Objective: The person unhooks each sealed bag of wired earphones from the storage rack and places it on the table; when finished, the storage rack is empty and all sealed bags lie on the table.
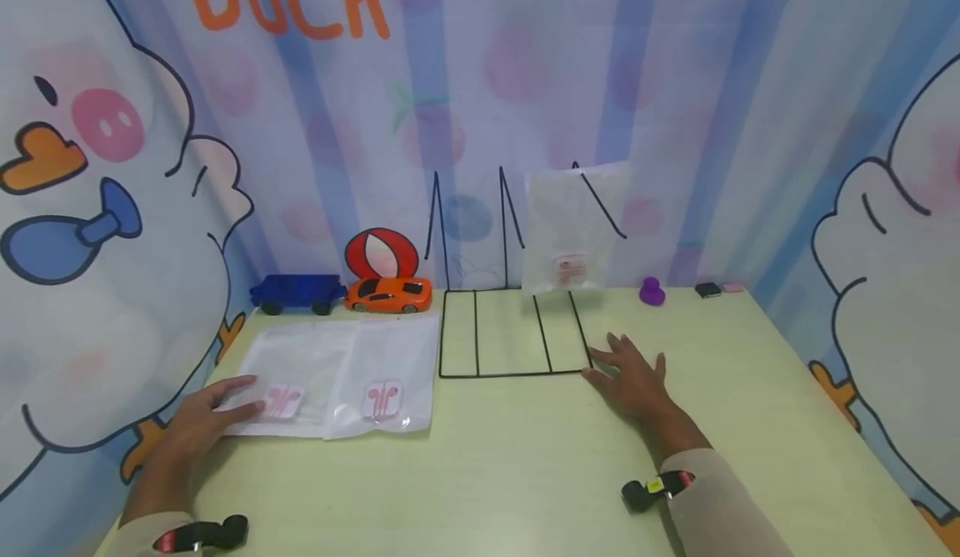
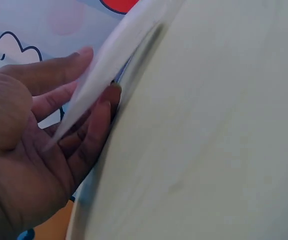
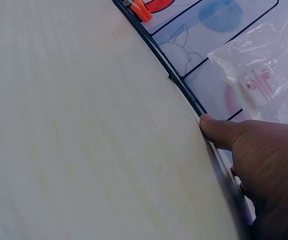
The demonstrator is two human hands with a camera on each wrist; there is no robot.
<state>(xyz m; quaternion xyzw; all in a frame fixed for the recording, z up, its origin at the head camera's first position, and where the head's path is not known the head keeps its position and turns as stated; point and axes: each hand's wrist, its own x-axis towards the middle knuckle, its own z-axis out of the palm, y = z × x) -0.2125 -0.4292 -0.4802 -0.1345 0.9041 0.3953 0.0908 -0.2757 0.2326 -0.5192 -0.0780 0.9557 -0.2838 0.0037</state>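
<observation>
My left hand (image 1: 197, 425) grips the left edge of a clear plastic bag (image 1: 296, 353) holding a white case of pink-printed earphones (image 1: 282, 402). In the left wrist view the thumb lies over the bag's edge (image 2: 101, 65) and the fingers reach beneath it. A second earphone bag (image 1: 397, 344) lies alongside, overlapping the first. At the front right corner of a black wire display rack (image 1: 517, 374), my right hand (image 1: 636, 383) touches the base with fingers spread; its thumb (image 3: 219, 131) is at the wire. A third earphone bag (image 1: 551, 215) hangs on the rack's right hook.
Behind the flat bags stand a blue toy wagon (image 1: 300, 292) and an orange toy car (image 1: 390, 295). A purple knob-shaped piece (image 1: 652, 292), a small black block (image 1: 707, 290) and a pink block (image 1: 732, 288) sit along the back right. A printed curtain (image 1: 517, 123) rises behind the table (image 1: 480, 482).
</observation>
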